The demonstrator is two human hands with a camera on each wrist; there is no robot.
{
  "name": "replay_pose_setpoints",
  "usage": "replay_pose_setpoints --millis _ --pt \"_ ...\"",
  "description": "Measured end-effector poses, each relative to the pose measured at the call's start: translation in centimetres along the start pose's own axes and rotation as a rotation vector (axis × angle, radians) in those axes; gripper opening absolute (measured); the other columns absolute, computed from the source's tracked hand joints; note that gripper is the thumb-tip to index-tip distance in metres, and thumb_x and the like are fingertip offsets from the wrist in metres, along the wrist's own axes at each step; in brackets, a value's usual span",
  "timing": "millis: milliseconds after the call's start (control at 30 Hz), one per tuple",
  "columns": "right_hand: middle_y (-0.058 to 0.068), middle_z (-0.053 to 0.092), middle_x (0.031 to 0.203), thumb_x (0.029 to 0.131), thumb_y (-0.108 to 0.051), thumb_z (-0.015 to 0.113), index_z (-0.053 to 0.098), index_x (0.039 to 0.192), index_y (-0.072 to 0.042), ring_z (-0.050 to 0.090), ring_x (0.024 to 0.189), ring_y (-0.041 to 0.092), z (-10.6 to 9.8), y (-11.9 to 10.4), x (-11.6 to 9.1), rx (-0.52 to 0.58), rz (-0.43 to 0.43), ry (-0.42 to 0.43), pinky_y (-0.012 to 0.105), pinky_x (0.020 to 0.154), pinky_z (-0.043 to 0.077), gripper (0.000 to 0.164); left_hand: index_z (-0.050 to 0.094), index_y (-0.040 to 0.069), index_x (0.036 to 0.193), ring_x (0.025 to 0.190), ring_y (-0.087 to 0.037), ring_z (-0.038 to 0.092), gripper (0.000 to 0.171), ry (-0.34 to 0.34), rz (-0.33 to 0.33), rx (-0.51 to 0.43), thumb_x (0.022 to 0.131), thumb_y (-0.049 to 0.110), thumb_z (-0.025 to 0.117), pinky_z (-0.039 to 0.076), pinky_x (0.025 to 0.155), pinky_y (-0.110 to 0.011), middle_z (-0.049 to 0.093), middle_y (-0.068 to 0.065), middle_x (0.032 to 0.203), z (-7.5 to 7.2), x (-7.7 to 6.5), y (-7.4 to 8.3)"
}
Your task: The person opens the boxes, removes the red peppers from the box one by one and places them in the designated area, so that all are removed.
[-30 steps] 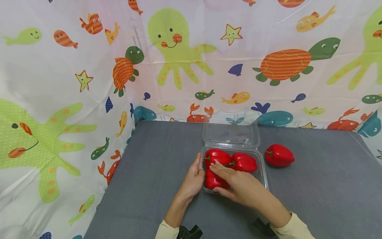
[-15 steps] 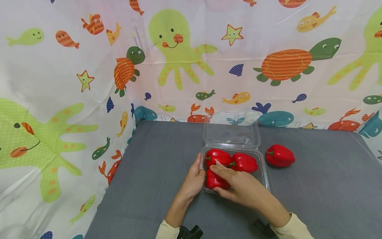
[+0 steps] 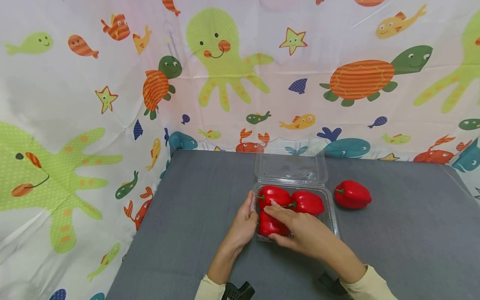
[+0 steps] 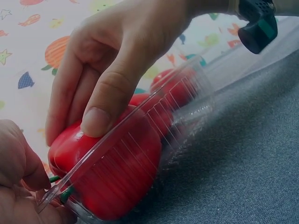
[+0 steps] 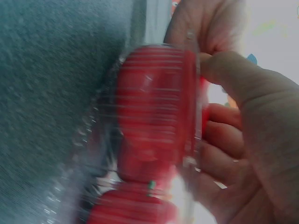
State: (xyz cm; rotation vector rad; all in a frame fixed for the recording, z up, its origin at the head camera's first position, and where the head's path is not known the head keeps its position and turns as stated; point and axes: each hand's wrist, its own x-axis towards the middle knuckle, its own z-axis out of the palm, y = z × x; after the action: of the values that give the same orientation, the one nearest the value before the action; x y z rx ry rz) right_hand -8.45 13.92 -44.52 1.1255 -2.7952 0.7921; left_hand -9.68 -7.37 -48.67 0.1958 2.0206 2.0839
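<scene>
A clear plastic container (image 3: pixel 332 214) stands on the grey cloth with its lid (image 3: pixel 290 168) folded back. My left hand (image 3: pixel 241 227) pinches its left rim; in the left wrist view that hand's fingers (image 4: pixel 28 163) appear at the lower left. My right hand (image 3: pixel 305 231) reaches over the front and grips the front-left red bell pepper (image 3: pixel 271 226), thumb on the near side and fingers over the top. Two more red bell peppers lie behind it in the container, one at the back left (image 3: pixel 275 195) and one at the back right (image 3: pixel 308 203). The right wrist view is blurred.
Another red bell pepper (image 3: pixel 352 194) lies on the grey cloth (image 3: pixel 187 200), just right of the container. A white curtain (image 3: pixel 247 91) printed with sea animals hangs behind and to the left. The raised lid reaches close to it.
</scene>
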Motion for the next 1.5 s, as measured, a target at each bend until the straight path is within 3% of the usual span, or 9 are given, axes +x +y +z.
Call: replay_pose_setpoints --millis 167,400,767,1000,1267,1500 --pt "0.001 0.062 0.150 0.082 -0.049 0.089 0.060 0.152 -0.020 0.067 0.129 0.022 -0.44 -0.14 0.20 0.020 0.053 -0.041 0.044 0.097 0.060 0.080 0.004 -0.004 0.167 0.162 -0.028 0.008 0.068 -0.003 0.002 0.004 0.106 -0.005 0.032 0.008 0.131 -0.045 0.008 -0.016 0.176 -0.04 -0.01 0.01" --pt "0.004 0.069 0.141 0.082 -0.049 0.089 0.064 0.148 -0.021 0.077 0.099 0.018 -0.48 -0.26 0.34 0.025 0.088 -0.042 0.042 0.088 0.064 0.076 0.004 -0.004 0.167 0.162 -0.029 0.009 0.067 -0.003 -0.005 0.007 0.106 -0.005 0.032 0.008 0.131 -0.045 0.009 -0.017 0.176 0.07 -0.05 0.03" --pt "0.006 0.074 0.131 0.082 -0.043 0.091 0.066 0.145 -0.017 0.069 0.075 0.002 -0.43 -0.12 0.44 0.018 0.054 -0.033 0.034 0.079 0.066 0.073 0.004 -0.004 0.167 0.162 -0.028 0.009 0.067 -0.007 -0.001 -0.012 0.106 -0.004 0.031 0.009 0.131 -0.043 0.009 -0.016 0.176 0.11 0.08 0.10" --pt "0.006 0.073 0.133 0.081 -0.038 0.092 0.065 0.145 -0.017 0.071 0.078 0.004 -0.14 -0.02 0.42 0.033 0.045 -0.021 0.032 0.079 0.065 0.073 0.005 -0.004 0.167 0.162 -0.028 0.009 0.067 -0.008 0.004 -0.006 0.105 -0.005 0.032 0.009 0.131 -0.043 0.010 -0.016 0.176 0.02 0.03 -0.02" --pt "-0.001 0.078 0.112 0.081 -0.034 0.092 0.065 0.144 -0.014 0.071 0.084 0.007 -0.15 -0.04 0.44 0.031 0.049 -0.005 0.034 0.081 0.065 0.071 0.004 -0.004 0.167 0.162 -0.028 0.009 0.067 -0.018 0.012 -0.011 0.106 -0.005 0.032 0.010 0.130 -0.044 0.010 -0.016 0.176 -0.26 0.06 -0.01" --pt "-0.002 0.078 0.111 0.081 -0.033 0.092 0.064 0.144 -0.015 0.072 0.088 0.010 -0.18 0.06 0.28 0.036 0.062 -0.009 0.036 0.082 0.065 0.071 0.004 -0.004 0.167 0.162 -0.027 0.009 0.066 -0.020 0.012 -0.016 0.107 -0.005 0.032 0.010 0.130 -0.043 0.010 -0.016 0.176 -0.27 0.03 0.08"
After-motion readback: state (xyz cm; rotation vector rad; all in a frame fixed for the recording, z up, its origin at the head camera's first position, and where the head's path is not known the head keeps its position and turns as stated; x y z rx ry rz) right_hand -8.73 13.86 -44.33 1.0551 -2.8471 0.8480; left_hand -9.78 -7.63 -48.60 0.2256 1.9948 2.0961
